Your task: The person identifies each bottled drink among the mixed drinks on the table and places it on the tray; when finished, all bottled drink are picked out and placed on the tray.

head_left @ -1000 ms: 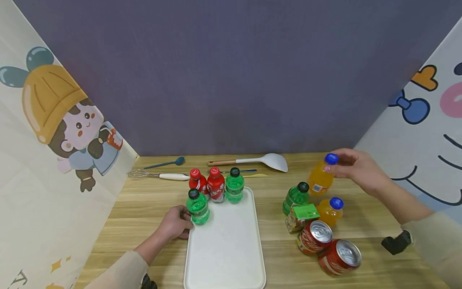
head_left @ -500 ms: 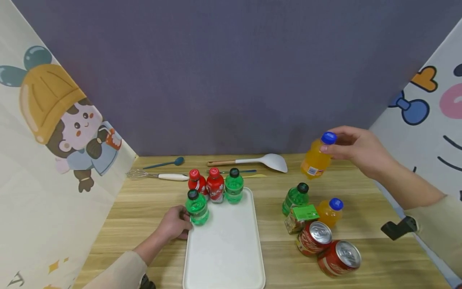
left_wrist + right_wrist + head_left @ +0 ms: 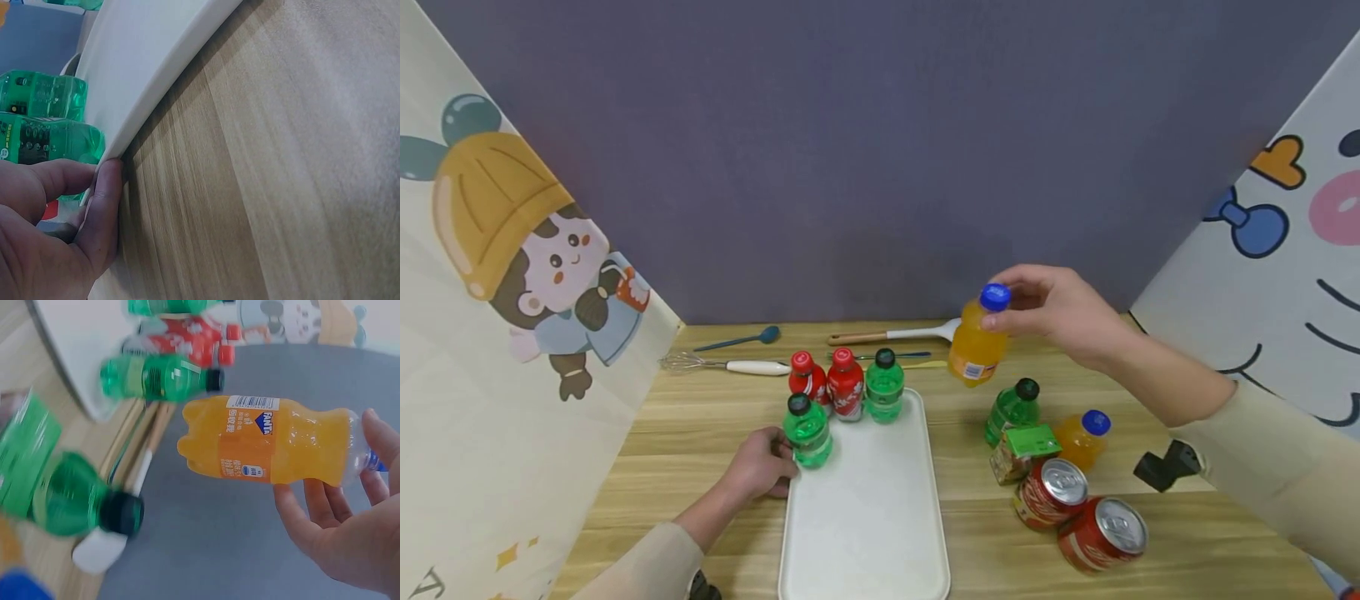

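Note:
In the head view my right hand grips an orange soda bottle by its neck, just under the blue cap. The bottle is raised above the table, slightly tilted, and overlaps the white spatula. Its Fanta label shows in the right wrist view. My left hand pinches the left rim of the white tray between thumb and finger, as the left wrist view shows. Two red bottles and two green bottles stand upright at the tray's far end, one green bottle close to my left fingers.
Right of the tray stand another green bottle, a small green-topped carton, a second orange bottle and two red cans. Along the back lie a whisk, a blue spoon and the spatula, before a grey wall.
My right hand has lifted the orange bottle from behind the other drinks and carried it left, toward the tray. The left hand keeps its place at the tray's rim.

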Motion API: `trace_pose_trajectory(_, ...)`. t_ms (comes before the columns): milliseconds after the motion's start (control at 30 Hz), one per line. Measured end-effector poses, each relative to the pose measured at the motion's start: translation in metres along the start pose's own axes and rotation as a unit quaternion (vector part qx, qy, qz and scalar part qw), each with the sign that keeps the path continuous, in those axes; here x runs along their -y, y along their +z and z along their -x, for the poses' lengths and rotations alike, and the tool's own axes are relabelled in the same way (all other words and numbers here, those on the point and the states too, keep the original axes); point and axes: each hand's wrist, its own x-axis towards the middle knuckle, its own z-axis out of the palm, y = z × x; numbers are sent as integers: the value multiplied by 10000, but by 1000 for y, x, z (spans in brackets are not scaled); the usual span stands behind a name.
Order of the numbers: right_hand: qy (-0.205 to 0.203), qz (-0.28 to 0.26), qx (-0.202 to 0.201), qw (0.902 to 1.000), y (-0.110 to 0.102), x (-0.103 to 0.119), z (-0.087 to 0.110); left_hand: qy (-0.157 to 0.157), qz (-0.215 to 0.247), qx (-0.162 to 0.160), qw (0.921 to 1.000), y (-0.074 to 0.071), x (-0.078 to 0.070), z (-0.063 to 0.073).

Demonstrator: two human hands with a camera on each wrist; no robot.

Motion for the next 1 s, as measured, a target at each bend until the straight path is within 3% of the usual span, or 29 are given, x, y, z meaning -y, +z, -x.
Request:
trace_pose_trajectory(433,-152,-605,1070,9923,88,5,-28,43,36,-64,10000,0,3,-1)
trace_pose_trajectory(1000,-346,-154,1405,9894,167,-17,-46,222,275,-117,9993,2,4,-1)
